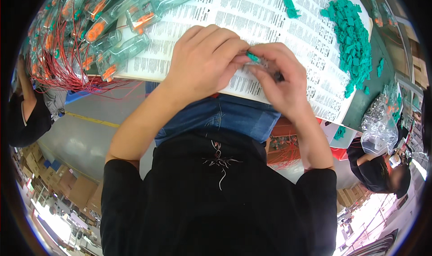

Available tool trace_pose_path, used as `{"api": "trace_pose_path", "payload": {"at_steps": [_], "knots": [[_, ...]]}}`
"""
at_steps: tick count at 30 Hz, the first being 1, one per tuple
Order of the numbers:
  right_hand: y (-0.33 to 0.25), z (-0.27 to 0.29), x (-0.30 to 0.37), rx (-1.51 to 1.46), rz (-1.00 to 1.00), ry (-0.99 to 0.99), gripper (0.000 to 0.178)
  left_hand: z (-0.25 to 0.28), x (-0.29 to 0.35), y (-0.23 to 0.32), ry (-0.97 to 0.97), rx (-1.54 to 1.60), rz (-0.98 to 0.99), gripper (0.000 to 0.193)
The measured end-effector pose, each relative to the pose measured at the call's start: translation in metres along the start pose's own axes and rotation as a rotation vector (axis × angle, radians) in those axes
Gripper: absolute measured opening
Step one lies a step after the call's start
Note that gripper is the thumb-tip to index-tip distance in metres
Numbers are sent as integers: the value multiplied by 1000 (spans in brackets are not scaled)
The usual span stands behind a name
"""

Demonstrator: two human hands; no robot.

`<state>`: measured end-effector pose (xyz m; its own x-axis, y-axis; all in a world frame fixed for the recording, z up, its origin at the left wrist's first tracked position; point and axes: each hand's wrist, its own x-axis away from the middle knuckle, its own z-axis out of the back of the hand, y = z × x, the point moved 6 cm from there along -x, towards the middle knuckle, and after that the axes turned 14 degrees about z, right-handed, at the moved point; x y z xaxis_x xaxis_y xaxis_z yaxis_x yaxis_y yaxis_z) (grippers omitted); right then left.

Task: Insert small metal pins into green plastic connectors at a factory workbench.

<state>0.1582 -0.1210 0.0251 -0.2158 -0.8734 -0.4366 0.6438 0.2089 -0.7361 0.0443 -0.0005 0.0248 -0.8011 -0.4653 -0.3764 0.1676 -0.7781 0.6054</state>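
Closed fingertips of bare left hand (200,60) and bare right hand (285,73) on small teal-green plastic piece (253,56). Held it over white printed paper sheet (261,13), near front edge. Had clear bottle-shaped plastic housings (126,50) with orange parts, thin red wires (56,78) at left; heaped flat green plastic pieces (351,44) at right.
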Motion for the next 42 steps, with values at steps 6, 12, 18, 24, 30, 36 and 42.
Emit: {"api": "trace_pose_path", "payload": {"at_steps": [6, 12, 18, 24, 30, 36, 42], "knots": [[-31, 4, -6, 97, 104, 74, 22, 13, 7, 17, 61, 166, 31, 21], [-10, 5, -6, -531, -187, 247, 25, 64, -9, 27, -169, 434, 438, 17], [-10, 25, -3, -1265, -163, 416, 26, 145, -4, 25, -272, 291, 516, 7], [43, 248, 12, -633, -77, 704, 41, 242, -27, -71, 242, -286, 426, 10], [138, 448, -14, -262, -59, 1006, 28, 370, -142, -177, 243, -664, 801, 35], [221, 426, -111, 154, -278, 733, 27, 445, -293, -286, 280, 449, 860, 42], [265, 385, -210, 1032, -256, 661, 42, 355, -361, -258, 63, 76, 555, 34]]}}
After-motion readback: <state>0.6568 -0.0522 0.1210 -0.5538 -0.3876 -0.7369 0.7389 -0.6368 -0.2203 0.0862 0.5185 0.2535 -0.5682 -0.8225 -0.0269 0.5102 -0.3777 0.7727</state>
